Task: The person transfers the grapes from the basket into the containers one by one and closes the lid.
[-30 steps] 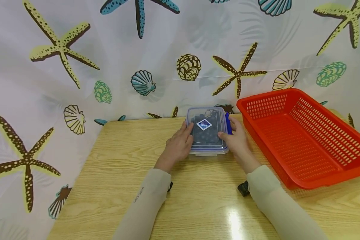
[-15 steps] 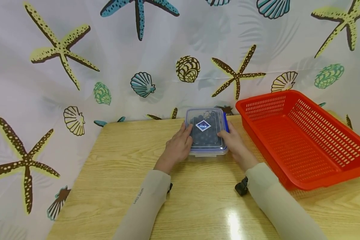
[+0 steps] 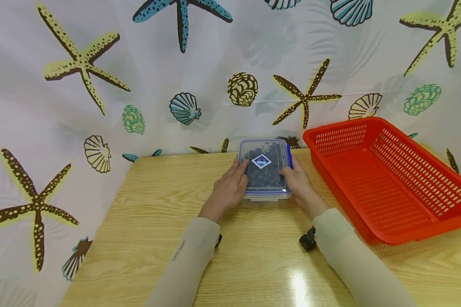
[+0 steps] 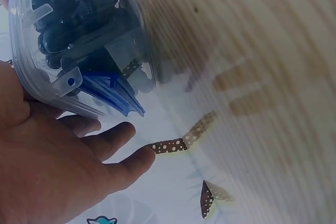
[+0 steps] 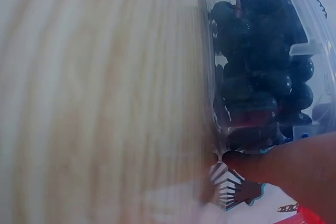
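A clear plastic box (image 3: 264, 170) with a blue-trimmed lid and a diamond label stands at the far edge of the wooden table (image 3: 157, 221). It is full of dark round berries (image 5: 257, 72). My left hand (image 3: 230, 187) lies against its left side with the thumb on the lid. In the left wrist view the fingers (image 4: 113, 140) are straight, reaching past the box (image 4: 79, 30) and its blue side latch (image 4: 113, 95). My right hand (image 3: 297, 181) presses the right side, with its thumb on the lid edge. Only part of that hand (image 5: 294, 169) shows in the right wrist view.
An empty red slotted basket (image 3: 369, 187) sits to the right of the box, close to my right hand. A curtain printed with starfish and shells (image 3: 138, 64) hangs right behind the table's far edge. Bare tabletop stretches to the left and toward me.
A blue latch stuck out from the box's right side a second ago. It now lies flat under my right fingers, which moved in against the box. The left hand stayed.
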`<state>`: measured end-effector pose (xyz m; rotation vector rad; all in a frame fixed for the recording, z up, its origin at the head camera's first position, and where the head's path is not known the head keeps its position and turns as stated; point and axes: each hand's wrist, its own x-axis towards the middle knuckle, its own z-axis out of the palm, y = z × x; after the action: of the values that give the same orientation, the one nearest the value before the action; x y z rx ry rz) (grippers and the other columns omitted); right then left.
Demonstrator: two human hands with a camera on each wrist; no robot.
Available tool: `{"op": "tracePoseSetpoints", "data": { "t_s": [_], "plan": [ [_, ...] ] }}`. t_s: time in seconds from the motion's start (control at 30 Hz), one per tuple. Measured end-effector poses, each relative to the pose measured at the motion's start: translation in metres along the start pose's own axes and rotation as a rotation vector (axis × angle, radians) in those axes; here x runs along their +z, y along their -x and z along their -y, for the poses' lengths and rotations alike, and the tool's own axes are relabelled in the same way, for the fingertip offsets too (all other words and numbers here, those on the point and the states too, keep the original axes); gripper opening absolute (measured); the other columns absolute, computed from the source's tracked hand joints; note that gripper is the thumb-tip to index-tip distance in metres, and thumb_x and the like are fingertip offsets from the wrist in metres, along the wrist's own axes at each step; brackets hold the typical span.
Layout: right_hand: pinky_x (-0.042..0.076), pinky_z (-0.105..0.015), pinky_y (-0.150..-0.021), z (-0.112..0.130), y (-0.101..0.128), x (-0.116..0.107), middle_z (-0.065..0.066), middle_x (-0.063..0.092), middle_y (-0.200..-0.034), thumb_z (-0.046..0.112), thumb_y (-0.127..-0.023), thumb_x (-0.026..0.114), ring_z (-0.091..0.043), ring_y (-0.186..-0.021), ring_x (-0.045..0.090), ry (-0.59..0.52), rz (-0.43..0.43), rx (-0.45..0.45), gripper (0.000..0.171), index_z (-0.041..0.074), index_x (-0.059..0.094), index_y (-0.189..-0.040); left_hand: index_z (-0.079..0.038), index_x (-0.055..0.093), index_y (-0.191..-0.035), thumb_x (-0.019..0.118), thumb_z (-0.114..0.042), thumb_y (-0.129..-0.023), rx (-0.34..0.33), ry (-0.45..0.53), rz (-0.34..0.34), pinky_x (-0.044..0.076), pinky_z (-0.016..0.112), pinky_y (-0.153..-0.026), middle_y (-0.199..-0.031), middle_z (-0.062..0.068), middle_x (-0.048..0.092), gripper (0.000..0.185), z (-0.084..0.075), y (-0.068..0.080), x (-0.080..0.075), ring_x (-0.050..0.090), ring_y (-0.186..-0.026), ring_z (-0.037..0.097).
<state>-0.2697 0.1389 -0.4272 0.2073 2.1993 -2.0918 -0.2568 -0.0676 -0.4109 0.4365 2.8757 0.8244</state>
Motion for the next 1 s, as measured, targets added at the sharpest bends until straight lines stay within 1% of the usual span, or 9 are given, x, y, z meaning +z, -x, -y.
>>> {"op": "tracePoseSetpoints", "data": {
  "t_s": [0.27, 0.4, 0.5, 0.63, 0.73, 0.9, 1.0],
  "plan": [
    [0.007, -0.041, -0.121, 0.001, 0.002, 0.000, -0.007, 0.005, -0.169, 0.010, -0.100, 0.037, -0.024, -0.153, 0.009, 0.063, -0.007, 0.001, 0.074, 0.013, -0.001, -0.164, -0.021, 0.018, -0.164, 0.021, -0.032, -0.111, 0.004, 0.009, -0.001, 0.021, 0.065, -0.112, -0.169, 0.005, 0.003, 0.054, 0.000, 0.000, 0.000, 0.021, -0.149, 0.038],
    [0.004, -0.040, -0.121, 0.002, 0.003, 0.000, -0.006, -0.001, -0.169, 0.014, -0.102, 0.036, -0.022, -0.154, 0.002, 0.112, -0.005, 0.008, 0.074, 0.012, -0.005, -0.163, -0.020, 0.015, -0.164, 0.020, -0.033, -0.111, 0.003, 0.078, 0.016, 0.022, 0.056, -0.117, -0.169, 0.005, -0.001, 0.055, 0.001, 0.000, 0.000, 0.018, -0.151, 0.032],
    [0.003, -0.040, -0.121, 0.002, 0.003, 0.000, -0.006, -0.003, -0.169, 0.016, -0.103, 0.035, -0.022, -0.154, 0.000, 0.139, 0.007, 0.013, 0.073, 0.012, -0.008, -0.162, -0.019, 0.013, -0.164, 0.019, -0.033, -0.112, 0.015, 0.133, 0.029, 0.021, 0.047, -0.119, -0.169, 0.005, -0.006, 0.055, 0.003, 0.000, 0.002, 0.013, -0.152, 0.026],
    [0.004, -0.041, -0.121, 0.001, 0.004, -0.001, -0.007, -0.003, -0.169, 0.018, -0.106, 0.035, -0.023, -0.154, 0.001, 0.167, 0.019, 0.004, 0.072, 0.012, -0.009, -0.162, -0.018, 0.011, -0.164, 0.019, -0.033, -0.112, 0.042, 0.163, 0.036, 0.018, 0.045, -0.120, -0.169, 0.004, -0.009, 0.055, 0.007, 0.000, 0.003, 0.006, -0.153, 0.023],
    [0.004, -0.041, -0.121, -0.001, 0.004, -0.001, -0.009, -0.005, -0.169, 0.020, -0.107, 0.035, -0.024, -0.154, 0.000, 0.198, 0.023, -0.023, 0.071, 0.010, -0.010, -0.161, -0.018, 0.011, -0.164, 0.019, -0.032, -0.112, 0.058, 0.178, 0.036, 0.017, 0.046, -0.120, -0.169, 0.005, -0.009, 0.055, 0.009, 0.000, 0.004, 0.004, -0.153, 0.023],
    [0.001, -0.042, -0.121, -0.001, 0.005, 0.000, -0.013, -0.007, -0.168, 0.018, -0.108, 0.035, -0.026, -0.153, -0.004, 0.249, 0.021, -0.077, 0.070, 0.006, -0.010, -0.161, -0.018, 0.011, -0.164, 0.020, -0.031, -0.112, 0.065, 0.169, 0.038, 0.016, 0.051, -0.119, -0.169, 0.007, -0.008, 0.054, 0.010, 0.000, 0.003, 0.007, -0.153, 0.028],
    [-0.002, -0.046, -0.120, 0.000, 0.005, 0.001, -0.018, -0.010, -0.167, 0.015, -0.107, 0.036, -0.031, -0.153, -0.008, 0.337, 0.010, -0.151, 0.068, 0.002, -0.004, -0.161, -0.020, 0.011, -0.165, 0.020, -0.032, -0.112, 0.054, 0.153, 0.037, 0.014, 0.054, -0.119, -0.169, 0.005, -0.008, 0.055, 0.010, 0.000, 0.003, 0.012, -0.152, 0.030]
  ]
}}
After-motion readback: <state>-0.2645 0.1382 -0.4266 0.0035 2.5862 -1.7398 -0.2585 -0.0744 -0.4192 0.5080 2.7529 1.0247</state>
